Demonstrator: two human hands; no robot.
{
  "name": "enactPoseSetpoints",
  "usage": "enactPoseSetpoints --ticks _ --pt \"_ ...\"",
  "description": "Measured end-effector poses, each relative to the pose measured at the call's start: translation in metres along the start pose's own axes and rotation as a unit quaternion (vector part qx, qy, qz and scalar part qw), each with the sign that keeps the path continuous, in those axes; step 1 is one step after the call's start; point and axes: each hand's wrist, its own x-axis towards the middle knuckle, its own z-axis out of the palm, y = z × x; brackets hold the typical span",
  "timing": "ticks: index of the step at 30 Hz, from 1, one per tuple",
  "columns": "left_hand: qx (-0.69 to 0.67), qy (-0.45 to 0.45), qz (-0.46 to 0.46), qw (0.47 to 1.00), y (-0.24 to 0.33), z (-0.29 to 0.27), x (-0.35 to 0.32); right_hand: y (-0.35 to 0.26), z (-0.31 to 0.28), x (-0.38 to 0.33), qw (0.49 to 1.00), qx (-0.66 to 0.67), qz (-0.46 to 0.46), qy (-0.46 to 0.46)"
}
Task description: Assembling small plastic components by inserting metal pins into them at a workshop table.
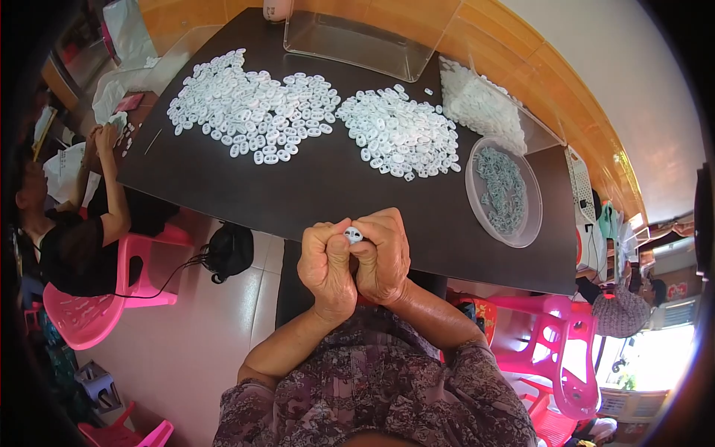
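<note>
Between my two hands, at the near edge of the dark table (313, 182), is a small white oval plastic piece with openings (353, 235). My left hand (325, 261) pinches it from one side with thumb and forefinger. From the other side my right hand (383, 253) grips it, fingers curled. A large spread of similar white oval pieces (246, 104) lies at the far left of the table. Another heap of white ovals (406, 134) is right of it. To the right stands a round clear tub (530, 216) with small grey-blue parts (500, 190) in it.
An empty clear plastic box (357, 45) stands at the back. Beside it, a clear container holds a bag of white pieces (484, 104). A person (82, 223) sits at the left on a pink chair (93, 313). More pink chairs (551, 343) are at the right.
</note>
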Motion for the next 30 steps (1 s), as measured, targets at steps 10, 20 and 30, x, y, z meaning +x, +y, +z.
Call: enactPoseSetpoints --ticks 10,20,30 --pt "0.052 -0.024 -0.010 0.998 0.004 -0.001 -0.002 -0.002 -0.005 0.000 1.000 -0.009 0.004 0.017" --pt "0.225 -0.577 0.258 0.741 0.135 0.037 0.053 0.039 -0.104 0.051 0.963 -0.119 0.231 0.069" --pt "0.090 -0.407 0.316 0.852 0.095 0.085 0.025 0.117 -0.162 0.126 0.964 -0.114 0.225 0.088"
